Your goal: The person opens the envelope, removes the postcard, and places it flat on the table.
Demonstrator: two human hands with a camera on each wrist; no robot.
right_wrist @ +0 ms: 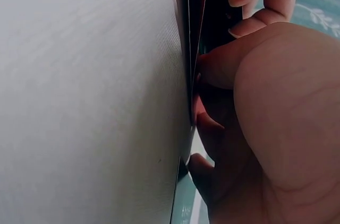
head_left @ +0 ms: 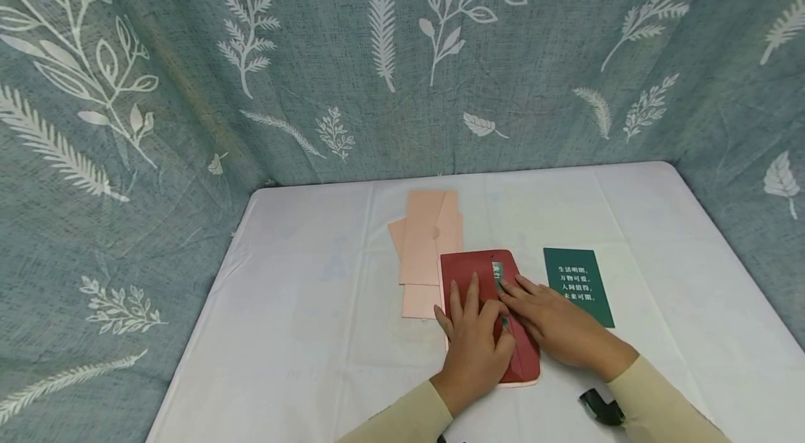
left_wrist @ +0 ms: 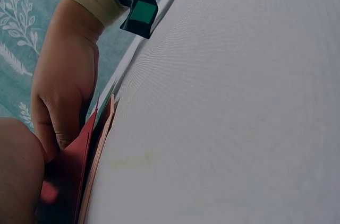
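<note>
On one red envelope (head_left: 483, 268): left hand (head_left: 474, 352), grip spread; right hand (head_left: 560, 324), grip we cannot tell. One loose green card (head_left: 577, 287); at least two pink envelopes (head_left: 420, 240).

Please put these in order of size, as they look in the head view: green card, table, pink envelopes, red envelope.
1. Table
2. Red envelope and pink envelopes: unsure, because both are partly covered
3. Green card, its edge slightly covered
</note>
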